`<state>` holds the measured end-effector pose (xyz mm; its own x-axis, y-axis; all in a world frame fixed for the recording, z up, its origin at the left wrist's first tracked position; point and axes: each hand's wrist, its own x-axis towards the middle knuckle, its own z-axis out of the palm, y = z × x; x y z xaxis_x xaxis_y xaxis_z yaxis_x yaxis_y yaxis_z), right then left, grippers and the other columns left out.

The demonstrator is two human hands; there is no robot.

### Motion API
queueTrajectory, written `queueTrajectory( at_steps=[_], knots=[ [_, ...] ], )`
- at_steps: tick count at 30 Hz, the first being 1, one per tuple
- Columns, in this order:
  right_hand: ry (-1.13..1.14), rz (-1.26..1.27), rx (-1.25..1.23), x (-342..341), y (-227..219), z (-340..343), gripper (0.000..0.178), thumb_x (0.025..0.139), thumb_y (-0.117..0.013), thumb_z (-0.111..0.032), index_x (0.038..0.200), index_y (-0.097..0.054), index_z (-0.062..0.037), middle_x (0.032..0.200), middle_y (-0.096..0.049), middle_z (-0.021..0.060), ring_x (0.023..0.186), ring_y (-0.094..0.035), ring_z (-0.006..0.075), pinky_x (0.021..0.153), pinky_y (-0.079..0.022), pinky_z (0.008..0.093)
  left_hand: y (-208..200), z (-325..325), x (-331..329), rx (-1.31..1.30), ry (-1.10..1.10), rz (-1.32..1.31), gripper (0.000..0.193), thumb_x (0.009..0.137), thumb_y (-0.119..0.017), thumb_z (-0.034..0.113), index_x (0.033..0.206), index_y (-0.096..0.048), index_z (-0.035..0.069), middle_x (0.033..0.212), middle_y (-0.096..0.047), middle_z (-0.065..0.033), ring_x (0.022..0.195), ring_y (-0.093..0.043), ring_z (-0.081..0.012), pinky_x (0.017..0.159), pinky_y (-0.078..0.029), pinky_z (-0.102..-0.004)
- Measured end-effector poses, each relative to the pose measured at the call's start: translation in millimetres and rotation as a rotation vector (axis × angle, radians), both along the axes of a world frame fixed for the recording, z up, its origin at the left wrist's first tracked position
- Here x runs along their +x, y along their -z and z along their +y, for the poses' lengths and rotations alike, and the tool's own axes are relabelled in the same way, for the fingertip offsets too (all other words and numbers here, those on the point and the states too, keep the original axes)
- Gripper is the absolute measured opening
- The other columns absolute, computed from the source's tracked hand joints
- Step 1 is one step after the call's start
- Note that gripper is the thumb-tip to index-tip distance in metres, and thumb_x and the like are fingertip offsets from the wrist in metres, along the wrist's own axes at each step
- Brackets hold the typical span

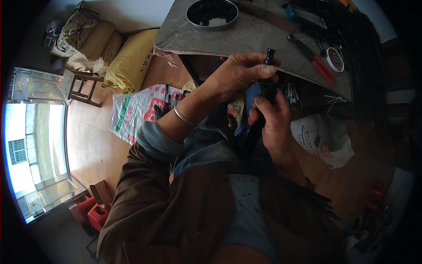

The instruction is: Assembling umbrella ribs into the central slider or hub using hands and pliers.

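Observation:
My left hand, with a bangle at its wrist, pinches a small black cylindrical piece with a flared top, held upright just off the table's near edge. Below it, my right hand is closed around a long dark object that runs down toward my lap. Its kind is too dark to make out. The two hands are close together, and the thumbs and fingers hide where the black piece and the dark object meet.
On the grey table stand a metal bowl of small black parts, red-handled pliers and a round tin. A white plastic sack under black rods lies left, a white bag right. Yellow sack and stool stand farther left.

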<state>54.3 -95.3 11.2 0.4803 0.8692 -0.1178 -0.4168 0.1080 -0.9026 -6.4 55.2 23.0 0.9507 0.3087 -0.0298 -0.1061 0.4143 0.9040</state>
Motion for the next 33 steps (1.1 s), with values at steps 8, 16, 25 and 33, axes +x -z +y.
queueTrajectory(
  at_steps=[8,16,25,33],
  knots=[
    [0.001,0.001,-0.011,3,4,0,0.026,0.089,-0.06,-0.016,0.11,-0.053,-0.0032,0.077,-0.05,0.0022,0.059,-0.049,0.0117,0.056,-0.042,0.0258,9,2,1,-0.048,0.056,-0.064,0.039,0.094,-0.056,0.029,0.123,-0.054,0.003,0.098,-0.066,-0.0072,0.095,-0.061,-0.0148,0.088,-0.046,-0.0298],
    [-0.003,0.048,-0.035,4,4,1,0.025,0.088,-0.058,-0.015,0.11,-0.053,-0.0046,0.079,-0.05,0.002,0.06,-0.048,0.0118,0.056,-0.041,0.0264,9,-2,0,0.035,-0.016,-0.016,0.037,0.095,-0.054,0.029,0.122,-0.055,0.003,0.098,-0.066,-0.0069,0.095,-0.061,-0.0149,0.089,-0.046,-0.0309],
    [-0.013,0.202,0.016,6,1,3,0.019,0.088,-0.061,-0.01,0.102,-0.05,-0.0016,0.072,-0.052,0.0038,0.055,-0.051,0.0119,0.052,-0.045,0.0267,12,-9,0,-0.195,-0.017,-0.09,0.034,0.096,-0.052,0.027,0.121,-0.056,0.003,0.097,-0.066,-0.0067,0.093,-0.061,-0.0155,0.088,-0.046,-0.0307],
    [-0.066,0.125,0.047,10,8,4,0.019,0.088,-0.061,-0.011,0.101,-0.051,-0.002,0.071,-0.052,0.0029,0.055,-0.052,0.0119,0.051,-0.045,0.0272,4,-19,-3,-0.104,-0.169,-0.025,0.033,0.095,-0.056,0.025,0.118,-0.058,0.0,0.095,-0.066,-0.0087,0.088,-0.061,-0.015,0.08,-0.051,-0.0295]
  ],
)
